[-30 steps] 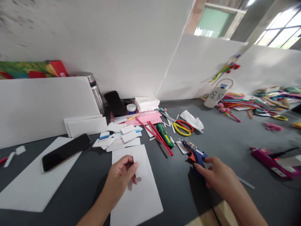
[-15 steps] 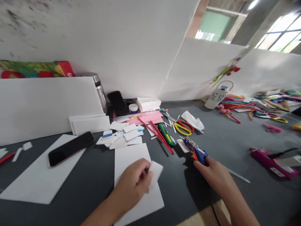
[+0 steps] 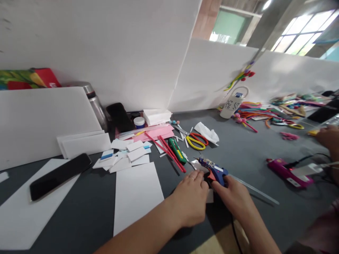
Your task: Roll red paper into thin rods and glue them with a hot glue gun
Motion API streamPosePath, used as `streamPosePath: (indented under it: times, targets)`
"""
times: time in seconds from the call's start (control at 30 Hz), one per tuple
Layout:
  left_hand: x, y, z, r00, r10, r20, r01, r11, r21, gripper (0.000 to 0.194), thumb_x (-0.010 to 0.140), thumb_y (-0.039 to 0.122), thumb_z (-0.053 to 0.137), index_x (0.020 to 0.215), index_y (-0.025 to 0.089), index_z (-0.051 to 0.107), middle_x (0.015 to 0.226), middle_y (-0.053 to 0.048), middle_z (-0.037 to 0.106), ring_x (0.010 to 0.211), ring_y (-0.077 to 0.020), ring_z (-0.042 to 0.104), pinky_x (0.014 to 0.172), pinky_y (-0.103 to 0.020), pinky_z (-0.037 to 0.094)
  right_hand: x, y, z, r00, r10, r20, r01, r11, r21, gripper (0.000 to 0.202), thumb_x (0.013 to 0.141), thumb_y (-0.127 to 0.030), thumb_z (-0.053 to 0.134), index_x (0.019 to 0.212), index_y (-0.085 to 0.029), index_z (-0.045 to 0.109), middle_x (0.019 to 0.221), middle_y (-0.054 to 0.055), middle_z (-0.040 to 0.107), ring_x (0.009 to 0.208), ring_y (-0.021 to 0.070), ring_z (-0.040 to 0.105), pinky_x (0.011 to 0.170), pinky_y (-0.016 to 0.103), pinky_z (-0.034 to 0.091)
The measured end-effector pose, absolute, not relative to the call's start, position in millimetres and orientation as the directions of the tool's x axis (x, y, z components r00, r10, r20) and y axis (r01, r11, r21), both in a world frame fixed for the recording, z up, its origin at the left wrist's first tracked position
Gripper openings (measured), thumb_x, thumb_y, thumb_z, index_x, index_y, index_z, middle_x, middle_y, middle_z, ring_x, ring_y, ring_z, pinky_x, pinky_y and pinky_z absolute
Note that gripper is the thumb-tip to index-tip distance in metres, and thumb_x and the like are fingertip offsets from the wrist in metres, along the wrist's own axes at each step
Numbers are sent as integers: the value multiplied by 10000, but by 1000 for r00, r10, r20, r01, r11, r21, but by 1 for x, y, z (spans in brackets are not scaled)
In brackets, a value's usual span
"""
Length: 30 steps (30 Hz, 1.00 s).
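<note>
My right hand (image 3: 234, 195) is wrapped round a blue hot glue gun (image 3: 220, 173) with an orange trigger, its nozzle pointing left. A clear glue stick (image 3: 254, 188) runs out behind the gun. Close in front of the gun, my left hand (image 3: 192, 197) is closed, its fingertips by a pale scrap (image 3: 196, 165) under the nozzle. A small white card piece (image 3: 209, 196) shows beside the left palm; most of it is hidden by the hand. To the left lies a white board sheet (image 3: 136, 194).
Beyond the hands lie a green utility knife (image 3: 177, 150), red sticks (image 3: 172, 155), scissors (image 3: 197, 141) and white card pieces (image 3: 136, 153). A phone (image 3: 60, 176) rests at left. A magenta power strip (image 3: 288, 173) and another person's hand (image 3: 328, 137) are at right.
My left hand has moved right, from over the white sheet to the glue gun, with the white card piece. The view has turned right, and another person's hand has appeared.
</note>
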<state>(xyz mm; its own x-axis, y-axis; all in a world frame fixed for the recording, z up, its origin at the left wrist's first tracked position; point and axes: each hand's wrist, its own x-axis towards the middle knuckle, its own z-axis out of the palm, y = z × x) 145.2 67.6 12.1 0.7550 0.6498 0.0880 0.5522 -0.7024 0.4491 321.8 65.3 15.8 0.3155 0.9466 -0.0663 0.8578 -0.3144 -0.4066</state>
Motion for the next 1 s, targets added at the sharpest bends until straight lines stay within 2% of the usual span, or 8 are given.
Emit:
streamPosePath:
  times: [0.17,0.3,0.4,0.5,0.6,0.77,0.9,1.0]
  targets:
    - [145,69,19,736,665,132,486,-653,580,515,818,156,495,1278,-74,516,1474,-343,407,1410,-408,344,1165,-525,252,322,58,30,490,869,65,568,-262,-780,310,702,-467,647,836,-196,581,621,23,654,534,219,614,519,310,452]
    - [124,65,32,680,701,215,418,-611,672,328,907,155,400,1168,88,588,1352,-207,589,1252,-269,557,1075,-345,407,314,47,49,425,905,-38,99,-88,-991,435,667,-397,805,991,-170,624,773,52,724,554,174,633,539,277,505]
    - [87,52,44,491,836,243,423,-473,773,272,989,241,322,1114,178,556,1207,-125,668,1100,-205,638,951,-296,479,304,42,59,273,949,-156,-88,-137,-987,450,655,-346,860,1005,-140,666,755,53,710,531,120,571,492,218,457]
    - [41,39,48,134,991,-10,139,-9,990,195,948,390,494,947,205,556,993,-86,741,881,-225,716,714,-288,529,283,45,69,81,974,-212,-179,-195,-964,368,707,-341,841,955,-117,689,598,7,606,506,94,483,440,185,385]
    - [8,33,43,-33,985,-169,-115,164,980,242,899,428,587,936,201,513,962,-105,758,842,-249,735,518,-229,457,248,56,80,-108,975,-195,-279,-217,-935,290,727,-312,827,901,-123,694,550,-33,506,484,74,406,414,171,328]
    - [-9,34,27,-40,962,-269,-385,233,893,334,877,339,642,1134,139,564,1098,-164,736,982,-279,725,555,-213,497,197,71,85,-339,923,-182,-433,-325,-841,209,743,-289,802,844,-166,667,681,-14,541,503,68,386,426,176,350]
    - [-11,34,18,36,959,-280,-549,253,797,344,900,283,621,1201,121,582,1253,-182,681,1103,-303,683,765,-287,583,226,61,64,-78,966,-246,-359,-257,-897,182,773,-321,784,827,-178,687,742,16,600,618,123,535,704,256,541]
    - [-14,33,15,104,949,-298,-657,290,696,309,942,295,562,1192,117,598,1265,-192,677,1160,-321,650,891,-350,572,271,46,45,180,945,-272,-182,-240,-954,264,681,-345,846,839,-181,712,738,37,654,647,164,616,534,211,527]
